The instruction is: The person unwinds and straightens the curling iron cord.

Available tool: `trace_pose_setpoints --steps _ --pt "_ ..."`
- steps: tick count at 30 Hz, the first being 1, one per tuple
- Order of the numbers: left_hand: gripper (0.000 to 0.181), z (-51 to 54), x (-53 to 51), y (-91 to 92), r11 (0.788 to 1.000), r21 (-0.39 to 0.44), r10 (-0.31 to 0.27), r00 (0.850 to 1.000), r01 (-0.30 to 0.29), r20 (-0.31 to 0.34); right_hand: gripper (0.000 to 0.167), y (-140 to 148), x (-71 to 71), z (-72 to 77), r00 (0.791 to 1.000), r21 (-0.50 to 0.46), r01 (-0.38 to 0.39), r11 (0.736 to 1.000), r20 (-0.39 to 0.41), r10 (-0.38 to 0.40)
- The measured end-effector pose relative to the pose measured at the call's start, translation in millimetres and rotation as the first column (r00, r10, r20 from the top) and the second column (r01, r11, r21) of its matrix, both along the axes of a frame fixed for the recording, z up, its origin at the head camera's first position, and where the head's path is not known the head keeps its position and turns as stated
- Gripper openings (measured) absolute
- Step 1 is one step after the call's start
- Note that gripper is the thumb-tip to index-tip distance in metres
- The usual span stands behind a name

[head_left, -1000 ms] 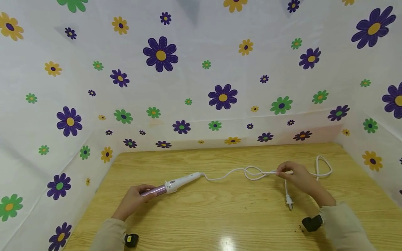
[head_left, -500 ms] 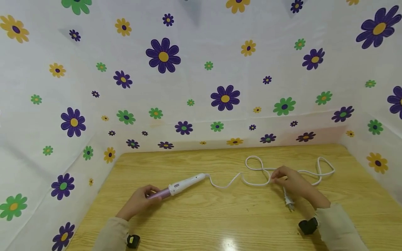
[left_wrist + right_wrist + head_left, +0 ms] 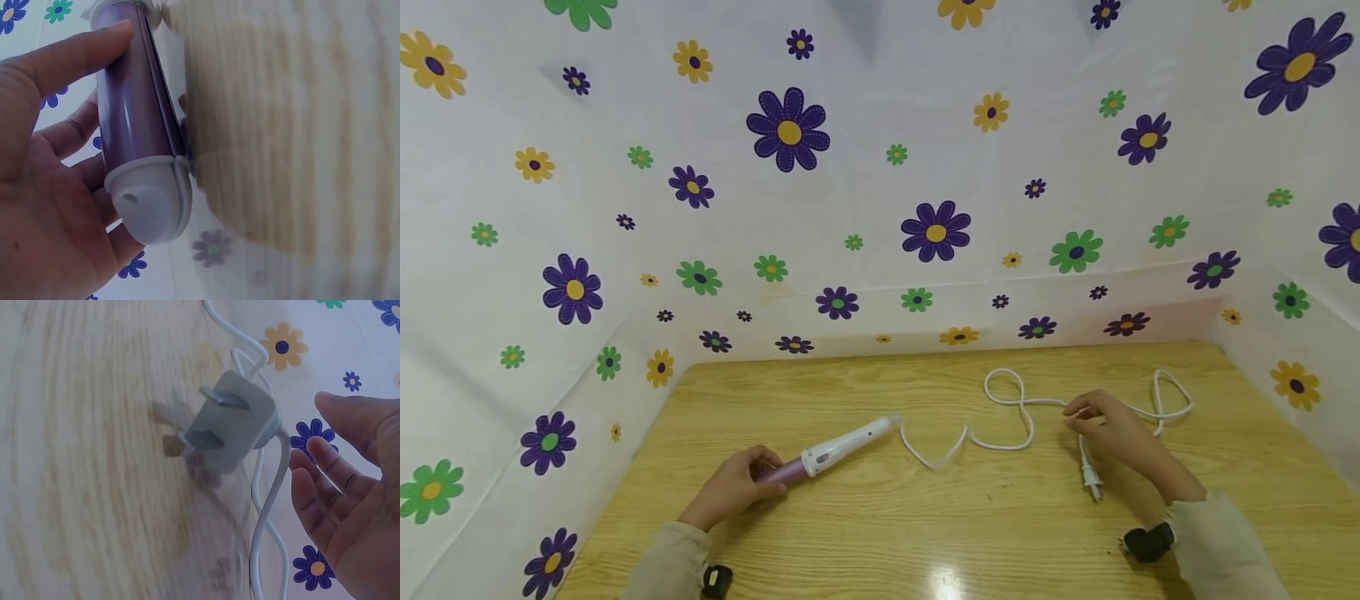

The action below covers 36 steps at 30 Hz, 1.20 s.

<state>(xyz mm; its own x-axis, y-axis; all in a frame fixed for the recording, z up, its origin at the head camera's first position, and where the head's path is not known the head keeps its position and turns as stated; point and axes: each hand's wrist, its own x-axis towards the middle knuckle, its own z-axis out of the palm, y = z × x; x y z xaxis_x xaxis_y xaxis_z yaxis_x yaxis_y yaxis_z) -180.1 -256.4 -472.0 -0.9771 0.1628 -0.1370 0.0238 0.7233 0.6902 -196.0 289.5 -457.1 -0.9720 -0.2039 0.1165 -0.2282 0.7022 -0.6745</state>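
Note:
A curling iron (image 3: 842, 446) with a white handle and a purple barrel lies slanted near the tabletop, its handle pointing right and away. My left hand (image 3: 733, 483) grips the barrel. In the left wrist view, the thumb lies across the purple barrel (image 3: 128, 112) and the other fingers pass behind it, near the white tip (image 3: 150, 203). From the handle a white cord (image 3: 1003, 447) runs right in loose bends. Over its right part hovers my right hand (image 3: 1108, 429), fingers loosely bent and holding nothing. Just below that hand lies the two-pin plug (image 3: 1092, 479), prongs toward me.
The wood-grain table (image 3: 910, 525) is walled at the back and sides by a white flower-print sheet (image 3: 865, 192). A cord loop (image 3: 1172, 392) lies at the far right. Black wrist devices (image 3: 1148, 543) sit at both sleeves.
My right hand has let go of the cord, which has slackened into wider bends. That hand went slightly left, then back right. The left hand and curling iron have shifted slightly right.

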Motion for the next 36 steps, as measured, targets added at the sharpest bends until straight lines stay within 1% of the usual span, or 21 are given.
trace_pose_setpoints --steps 6,10,13,17,20,23,27,29,32,34,36 --pt "0.04 -1.5 1.5 -0.1 0.999 0.036 -0.036 0.999 0.036 0.016 0.02 5 5.5 -2.2 0.999 -0.01 0.037 0.999 0.004 -0.037" --pt "0.04 -1.8 1.3 -4.7 0.994 0.076 -0.085 0.996 0.083 0.03 0.021 8 7.7 -3.1 0.999 -0.017 0.041 0.999 -0.004 -0.041" --pt "0.039 -0.8 1.7 -7.9 0.988 0.112 -0.115 0.992 0.11 0.044 0.023 9 8.5 -3.4 0.999 -0.02 0.048 0.999 0.005 -0.047" --pt "0.04 2.6 2.3 -8.3 0.985 0.132 -0.118 0.992 0.111 0.049 0.027 10 10.1 -3.5 0.998 -0.033 0.052 0.998 0.033 -0.051" --pt "0.041 6.8 0.5 -6.7 0.985 0.131 -0.116 0.993 0.112 0.03 0.029 11 11.4 -3.2 0.997 -0.04 0.054 0.998 0.051 -0.052" --pt "0.041 11.7 -4.5 -2.9 0.986 0.109 -0.123 0.992 0.123 -0.007 0.032 11 12.3 -2.7 0.996 -0.041 0.059 0.997 0.065 -0.056" --pt "0.042 18.9 -15.5 9.6 0.988 0.058 -0.138 0.99 0.14 -0.035 0.031 13 12.6 -3.5 0.997 -0.052 0.044 0.998 0.061 -0.041" --pt "0.045 22.1 -21.9 18.8 0.987 0.035 -0.156 0.987 0.157 -0.031 0.029 15 12.7 -4.8 0.998 -0.068 0.017 0.998 0.054 -0.013" --pt "0.047 25.9 -31.1 33.3 0.981 0.01 -0.195 0.98 0.195 -0.024 0.028 17 12.7 -7.6 0.997 -0.106 -0.031 0.994 0.07 0.038" --pt "0.049 28.9 -35.6 42.2 0.976 -0.002 -0.217 0.976 0.217 -0.012 0.03 18 12.5 -9.8 0.993 -0.128 -0.052 0.99 0.103 0.065" --pt "0.05 31.9 -39.5 49.7 0.971 -0.002 -0.24 0.971 0.24 0.015 0.033 19 12.1 -11.8 0.987 -0.143 -0.059 0.988 0.143 0.08"
